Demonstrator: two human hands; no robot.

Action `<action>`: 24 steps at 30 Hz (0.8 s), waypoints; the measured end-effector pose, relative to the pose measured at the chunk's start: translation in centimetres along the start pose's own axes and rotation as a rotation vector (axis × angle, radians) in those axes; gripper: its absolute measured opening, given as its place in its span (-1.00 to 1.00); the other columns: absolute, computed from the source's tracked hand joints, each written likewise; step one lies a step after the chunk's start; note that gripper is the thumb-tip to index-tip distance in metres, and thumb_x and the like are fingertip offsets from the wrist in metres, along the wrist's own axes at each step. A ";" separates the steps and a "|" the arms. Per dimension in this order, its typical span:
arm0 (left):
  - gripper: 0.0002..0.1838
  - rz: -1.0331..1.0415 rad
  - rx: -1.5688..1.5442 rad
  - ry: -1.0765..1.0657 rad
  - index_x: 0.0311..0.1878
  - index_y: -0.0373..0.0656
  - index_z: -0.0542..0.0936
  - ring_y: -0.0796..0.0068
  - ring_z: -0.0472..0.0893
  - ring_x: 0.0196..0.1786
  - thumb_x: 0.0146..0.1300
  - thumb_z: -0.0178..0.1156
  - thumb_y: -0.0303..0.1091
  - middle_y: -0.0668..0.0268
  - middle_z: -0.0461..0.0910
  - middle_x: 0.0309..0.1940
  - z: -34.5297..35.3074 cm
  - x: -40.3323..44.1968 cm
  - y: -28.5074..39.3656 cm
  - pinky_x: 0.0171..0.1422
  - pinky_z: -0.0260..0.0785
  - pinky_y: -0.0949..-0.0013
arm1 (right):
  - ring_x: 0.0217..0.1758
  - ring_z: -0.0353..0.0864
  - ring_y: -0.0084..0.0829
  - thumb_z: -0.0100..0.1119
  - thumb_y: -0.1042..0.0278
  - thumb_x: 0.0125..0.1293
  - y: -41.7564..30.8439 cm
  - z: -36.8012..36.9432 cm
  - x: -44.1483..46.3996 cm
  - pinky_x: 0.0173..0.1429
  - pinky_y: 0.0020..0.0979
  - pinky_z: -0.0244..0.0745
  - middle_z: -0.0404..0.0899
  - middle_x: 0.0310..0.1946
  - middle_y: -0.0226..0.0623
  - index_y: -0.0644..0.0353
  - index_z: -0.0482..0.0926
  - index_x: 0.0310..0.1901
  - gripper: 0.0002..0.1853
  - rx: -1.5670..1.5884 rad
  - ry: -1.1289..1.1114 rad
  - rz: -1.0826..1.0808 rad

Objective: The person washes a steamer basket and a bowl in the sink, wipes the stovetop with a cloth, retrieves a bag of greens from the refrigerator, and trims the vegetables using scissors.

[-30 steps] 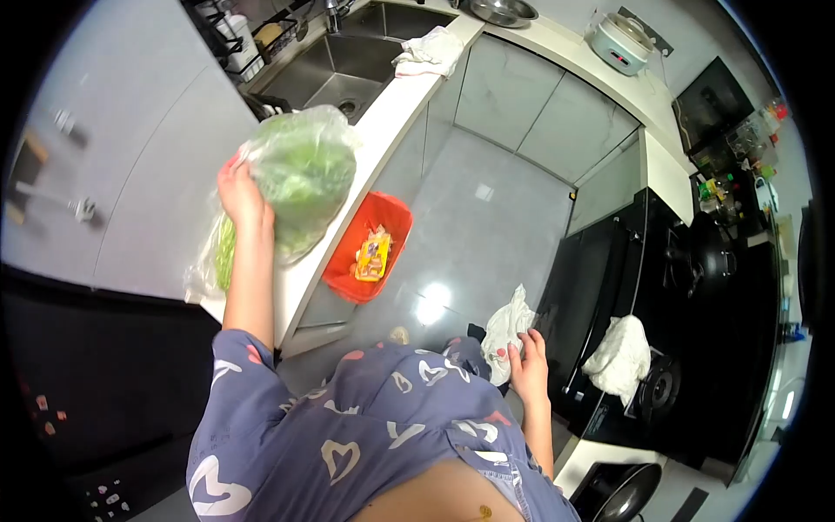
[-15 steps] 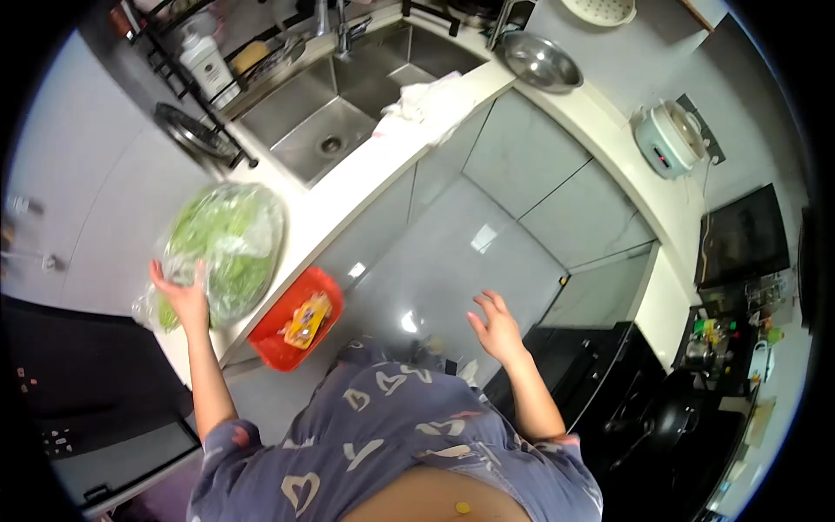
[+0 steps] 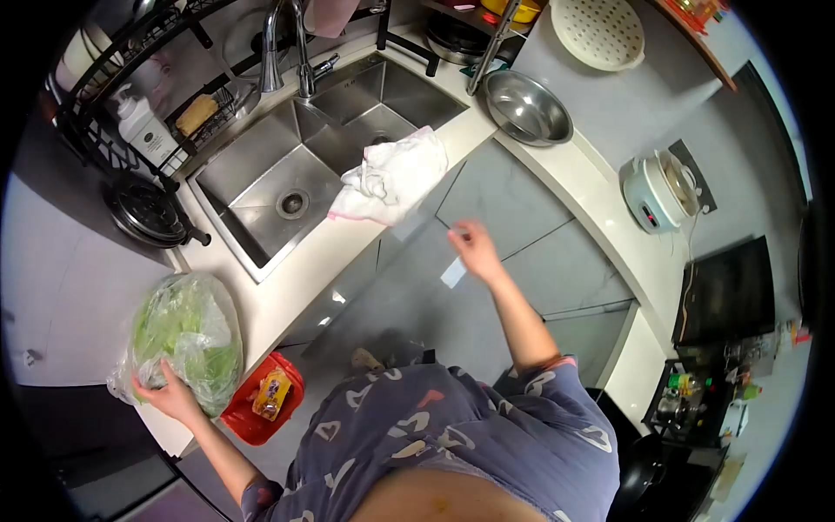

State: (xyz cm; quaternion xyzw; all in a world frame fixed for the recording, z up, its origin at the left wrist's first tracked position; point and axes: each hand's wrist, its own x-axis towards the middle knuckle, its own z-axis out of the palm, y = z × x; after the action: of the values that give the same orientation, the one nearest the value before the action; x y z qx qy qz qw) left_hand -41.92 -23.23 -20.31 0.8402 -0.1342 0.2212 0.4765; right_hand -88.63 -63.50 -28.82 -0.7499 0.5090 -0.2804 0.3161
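At the counter's left end lies a clear plastic bag of leafy greens (image 3: 185, 335). My left hand (image 3: 174, 398) rests against its near side, thumb and fingers spread on the plastic. My right hand (image 3: 477, 250) is in the air in front of the sink cabinets, fingers loosely curled, slightly blurred, and nothing shows in it. Nearest to it is a white cloth (image 3: 391, 178) with a pink edge, crumpled over the sink's front rim and the counter edge.
A double steel sink (image 3: 261, 187) is set into the counter. Below the greens is a red bin (image 3: 291, 404) with a yellow packet (image 3: 272, 393). A metal bowl (image 3: 528, 109) and a rice cooker (image 3: 654, 193) stand along the right counter. A soap bottle (image 3: 150, 130) stands by the rack.
My right hand has moved forward toward the cloth and its fingers have curled in. The view has shifted toward the sink. My left hand stays at the bag of greens.
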 end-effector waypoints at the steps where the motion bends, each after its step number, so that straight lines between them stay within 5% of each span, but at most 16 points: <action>1: -0.26 -0.009 -0.034 0.015 0.36 -0.23 0.25 0.16 0.47 0.21 0.20 0.37 -0.25 0.02 0.36 0.29 0.3 0.1 -0.2 0.30 0.32 0.25 | -0.07 0.59 -0.24 0.18 -0.04 0.33 1.4 -1.7 2.5 -0.06 -0.24 0.55 0.47 0.11 -0.11 0.26 0.51 0.08 -0.49 0.069 0.005 0.141; 4: -0.25 -0.046 -0.028 0.041 0.37 -0.23 0.24 0.21 0.46 0.21 0.19 0.38 -0.24 0.03 0.35 0.29 0.8 -0.2 0.6 0.32 0.30 0.25 | 0.04 0.54 -0.29 0.21 -0.08 0.31 4.9 -6.3 9.8 -0.16 -0.27 0.58 0.44 0.13 -0.18 0.21 0.41 0.21 -0.39 0.610 0.197 0.471; 8: -0.26 -0.064 0.055 0.132 0.37 -0.21 0.24 0.21 0.44 0.22 0.21 0.37 -0.26 0.03 0.35 0.28 1.3 -0.4 -2.0 0.33 0.30 0.25 | 0.11 0.48 -0.02 0.25 -0.11 0.28 13.3 -12.2 21.1 -0.11 -0.13 0.61 0.02 0.40 -0.06 0.18 0.06 0.42 -0.14 1.063 0.489 0.625; 9: -0.26 -0.062 0.087 0.119 0.38 -0.22 0.23 0.20 0.44 0.22 0.22 0.37 -0.27 0.02 0.35 0.28 1.3 -0.7 -2.2 0.33 0.30 0.24 | 0.17 0.41 0.04 0.22 -0.11 0.31 14.5 -13.3 23.7 -0.05 -0.08 0.59 0.05 0.38 -0.04 0.16 0.01 0.44 -0.14 1.101 0.554 0.668; 10: -0.27 -0.062 0.119 0.106 0.38 -0.22 0.22 0.19 0.44 0.22 0.23 0.36 -0.28 0.01 0.35 0.29 0.9 -0.8 -2.0 0.33 0.31 0.24 | 0.11 0.48 -0.04 0.11 -0.14 0.37 14.4 -13.7 25.7 -0.31 -0.22 0.67 0.17 0.36 -0.02 0.12 0.21 0.37 -0.30 1.108 0.685 0.720; 12: -0.25 -0.029 0.280 0.100 0.40 -0.21 0.22 0.18 0.45 0.21 0.23 0.36 -0.25 -0.01 0.36 0.29 0.4 -1.3 -0.3 0.32 0.33 0.22 | -0.04 0.56 -0.09 0.08 -0.06 0.40 15.6 -14.3 28.6 -0.37 -0.25 0.65 0.40 0.17 -0.04 0.18 0.32 0.28 -0.42 1.191 0.712 0.748; 15: -0.18 -0.185 0.382 0.147 0.41 -0.16 0.23 0.15 0.47 0.20 0.16 0.41 -0.16 -0.05 0.35 0.30 0.6 -1.5 1.5 0.28 0.36 0.20 | -0.25 0.62 -0.19 0.04 0.05 0.41 19.2 -14.7 31.0 -0.42 -0.28 0.63 0.55 -0.08 -0.14 0.24 0.41 0.14 -0.55 1.190 0.655 0.712; 16: -0.15 -0.209 0.311 0.144 0.41 -0.17 0.22 0.11 0.48 0.20 0.13 0.43 -0.14 -0.05 0.35 0.30 1.5 -1.9 3.8 0.28 0.37 0.18 | -0.14 0.60 -0.18 0.02 0.14 0.41 19.7 -15.0 30.7 -0.27 -0.20 0.68 0.49 -0.01 -0.17 0.25 0.41 0.07 -0.63 1.170 0.605 0.599; 19: -0.15 -0.198 0.300 0.113 0.42 -0.20 0.20 0.08 0.41 0.27 0.13 0.42 -0.20 -0.04 0.24 0.36 2.8 -1.7 3.6 0.33 0.33 0.14 | -0.25 0.63 -0.22 0.07 0.19 0.35 18.8 -15.4 25.8 -0.30 -0.27 0.67 0.51 -0.07 -0.22 0.23 0.44 -0.01 -0.69 1.043 0.604 0.638; 24: -0.10 -0.165 0.036 0.052 0.47 -0.18 0.04 0.16 0.33 0.33 0.15 0.36 -0.43 0.02 0.15 0.39 1.3 -2.4 0.6 0.41 0.23 0.13 | -0.36 0.58 -0.55 0.19 0.27 0.16 12.0 -13.1 17.8 -0.47 -0.50 0.50 0.58 -0.38 -0.50 0.07 0.52 -0.21 -0.82 0.935 0.270 0.755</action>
State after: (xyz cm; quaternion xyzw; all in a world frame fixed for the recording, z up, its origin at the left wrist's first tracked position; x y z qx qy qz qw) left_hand -43.95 -24.64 -21.72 0.8508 -0.0479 0.2054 0.4814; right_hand -99.61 -86.06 -27.78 -0.2578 0.5983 -0.4351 0.6215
